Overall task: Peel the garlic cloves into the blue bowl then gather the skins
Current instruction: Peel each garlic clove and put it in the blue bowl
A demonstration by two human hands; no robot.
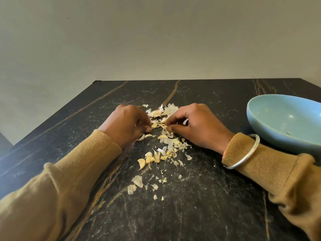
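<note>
looks like a home kitchen, dark marble-look table (pixel 199 197) with gold veins, plain beige wall (pixel 156 40), garlic skins (pixel 166 141), blue bowl (pixel 271 129)

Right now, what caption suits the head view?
Left hand and right hand peel a garlic clove beside the blue bowl.

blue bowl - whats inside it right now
The blue bowl shows bare glazed inner wall and one small pale speck low down, too small to identify. Its near wall hides the closest part of the floor, and the frame edge cuts off its right side.
</note>
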